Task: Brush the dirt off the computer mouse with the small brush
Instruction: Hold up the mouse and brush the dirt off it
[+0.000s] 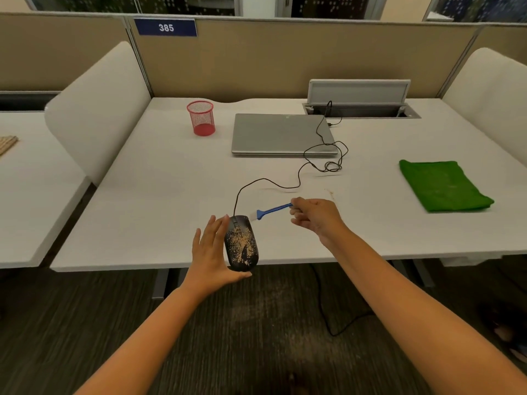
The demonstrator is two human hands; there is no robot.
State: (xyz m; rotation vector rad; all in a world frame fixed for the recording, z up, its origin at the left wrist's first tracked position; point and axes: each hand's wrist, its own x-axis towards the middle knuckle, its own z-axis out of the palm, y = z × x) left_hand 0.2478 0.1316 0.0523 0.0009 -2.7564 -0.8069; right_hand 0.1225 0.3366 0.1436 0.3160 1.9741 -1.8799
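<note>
A black wired computer mouse (241,243) speckled with tan dirt is at the desk's front edge, its rear end past the edge. My left hand (211,249) cups its left side and underside, thumb under the rear. My right hand (315,216) pinches the end of a small blue brush (271,210). The brush's white bristles point left and sit just beside the mouse's front right corner. The mouse cable (288,186) runs back toward the laptop.
A shut grey laptop (282,134) lies at the back centre, a red mesh pen cup (201,117) to its left, a folded green cloth (443,185) at the right. A cable hatch (359,109) is open behind. Tan dust lies on the floor (256,312) below the edge.
</note>
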